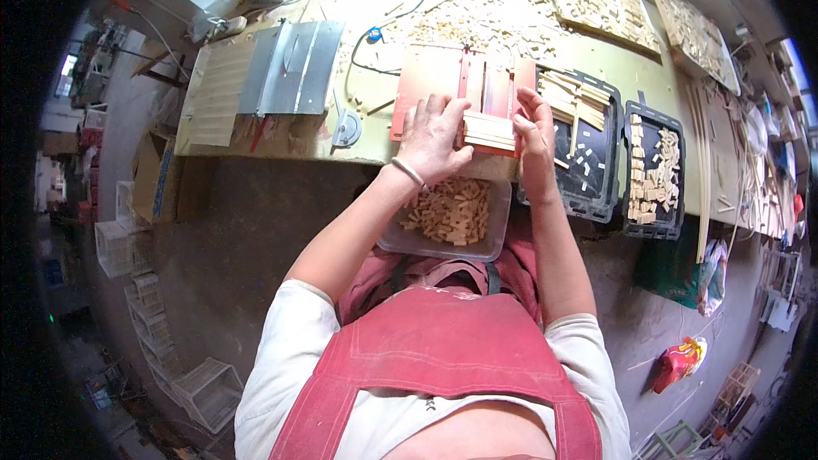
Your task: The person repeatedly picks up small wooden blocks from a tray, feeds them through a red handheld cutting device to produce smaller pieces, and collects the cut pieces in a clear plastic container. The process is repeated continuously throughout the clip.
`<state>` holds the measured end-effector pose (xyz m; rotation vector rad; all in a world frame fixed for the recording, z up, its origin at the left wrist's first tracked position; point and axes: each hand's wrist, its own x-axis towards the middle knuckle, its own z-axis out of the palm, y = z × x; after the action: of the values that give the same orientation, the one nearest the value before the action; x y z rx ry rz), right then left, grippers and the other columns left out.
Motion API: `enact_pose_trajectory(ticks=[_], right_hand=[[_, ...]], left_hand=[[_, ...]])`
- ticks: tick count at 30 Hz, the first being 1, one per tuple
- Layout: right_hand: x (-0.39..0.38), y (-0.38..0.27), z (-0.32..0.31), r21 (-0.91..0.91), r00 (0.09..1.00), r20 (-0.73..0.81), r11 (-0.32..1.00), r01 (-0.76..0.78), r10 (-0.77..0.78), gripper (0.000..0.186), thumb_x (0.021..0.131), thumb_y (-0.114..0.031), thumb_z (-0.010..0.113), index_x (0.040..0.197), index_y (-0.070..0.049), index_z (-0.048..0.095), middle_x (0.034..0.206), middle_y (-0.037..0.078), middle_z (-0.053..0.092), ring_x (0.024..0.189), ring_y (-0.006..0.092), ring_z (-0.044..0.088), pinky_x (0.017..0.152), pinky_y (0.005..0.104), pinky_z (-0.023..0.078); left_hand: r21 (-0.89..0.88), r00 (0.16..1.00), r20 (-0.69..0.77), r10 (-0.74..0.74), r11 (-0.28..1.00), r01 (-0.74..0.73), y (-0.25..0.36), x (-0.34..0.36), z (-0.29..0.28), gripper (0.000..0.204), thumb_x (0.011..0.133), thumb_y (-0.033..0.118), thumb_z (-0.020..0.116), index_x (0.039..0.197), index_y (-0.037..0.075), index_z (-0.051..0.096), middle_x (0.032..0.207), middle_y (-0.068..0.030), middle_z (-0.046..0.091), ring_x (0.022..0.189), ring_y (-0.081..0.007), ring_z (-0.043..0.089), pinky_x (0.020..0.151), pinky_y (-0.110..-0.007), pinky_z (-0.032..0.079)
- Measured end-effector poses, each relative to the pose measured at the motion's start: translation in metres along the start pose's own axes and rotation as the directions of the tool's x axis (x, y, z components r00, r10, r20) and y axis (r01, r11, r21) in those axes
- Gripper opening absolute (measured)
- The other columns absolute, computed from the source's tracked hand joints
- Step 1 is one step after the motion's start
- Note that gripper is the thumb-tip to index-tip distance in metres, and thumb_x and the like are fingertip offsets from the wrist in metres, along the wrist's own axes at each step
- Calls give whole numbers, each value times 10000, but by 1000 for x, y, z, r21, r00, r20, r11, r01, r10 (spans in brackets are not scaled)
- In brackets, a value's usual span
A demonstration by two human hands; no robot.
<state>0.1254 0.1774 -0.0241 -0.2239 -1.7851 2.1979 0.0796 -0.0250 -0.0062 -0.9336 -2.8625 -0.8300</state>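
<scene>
My left hand (430, 140) is on the red board (426, 68) of a slotted jig, its thumb and forefinger around the left end of a short bundle of pale wooden strips (488, 132). My right hand (535, 145), fingers curled, has its thumb at the bundle's right end; part of its grip is hidden. Just below the table edge, a translucent tub (494, 230) holds a heap of small wooden blocks (445, 209) under my left wrist.
Black trays of strips (571, 102) and blocks (652, 170) sit at right. A grey metal jig (307, 68), ridged board (213, 102), protractor (345, 128), cable and blue tape measure (374, 35) are at left. Scattered offcuts and loaded boards (596, 4) lie behind.
</scene>
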Motion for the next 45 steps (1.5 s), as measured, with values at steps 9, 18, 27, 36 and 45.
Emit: enact_pose_trajectory(ticks=[9, 18, 27, 36, 45], right_hand=[[4, -1, 16, 259, 996, 63, 963, -73, 58, 625, 1036, -169, 485, 1609, 46, 361, 1646, 189, 400, 1582, 276, 351, 1333, 409, 238], [-17, 9, -21, -902, 974, -39, 428, 61, -222, 183, 934, -138, 587, 992, -48, 736, 1150, 128, 641, 1150, 278, 563, 1040, 453, 435], [-32, 28, 1, -879, 933, -141, 475, 35, -330, 159, 874, -90, 601, 905, -49, 752, 1146, 104, 690, 1149, 323, 594, 1036, 483, 449], [-27, 28, 10, -810, 943, -118, 580, 90, -310, 123, 869, -60, 634, 896, -39, 752, 1122, 125, 714, 1148, 335, 607, 1032, 463, 469], [-32, 25, 18, -867, 947, -43, 483, 122, -317, 169, 880, -82, 604, 973, -35, 737, 1120, 118, 682, 1125, 335, 602, 1024, 468, 442]], left_hand=[[-6, 996, 86, -27, 1000, 27, -10, 17, 3, 475, 787, 299, 820, 1217, 164, 672, 1196, -127, 594, 1209, -347, 586, 999, -485, 475], [29, 995, 100, -24, 999, 21, -8, 18, -1, 448, 775, 296, 811, 1188, 173, 692, 1210, -118, 606, 1212, -348, 586, 1013, -492, 472], [12, 996, 87, -17, 1000, 16, -10, 17, 2, 454, 761, 302, 812, 1181, 179, 691, 1205, -113, 607, 1210, -348, 582, 1009, -492, 475], [42, 996, 84, -19, 999, 15, -10, 17, 2, 465, 751, 312, 818, 1181, 188, 692, 1192, -111, 606, 1199, -345, 585, 1006, -489, 478], [25, 999, 41, 1, 1000, -2, -15, 17, 8, 459, 741, 315, 825, 1164, 191, 697, 1159, -106, 611, 1187, -347, 589, 975, -494, 487]])
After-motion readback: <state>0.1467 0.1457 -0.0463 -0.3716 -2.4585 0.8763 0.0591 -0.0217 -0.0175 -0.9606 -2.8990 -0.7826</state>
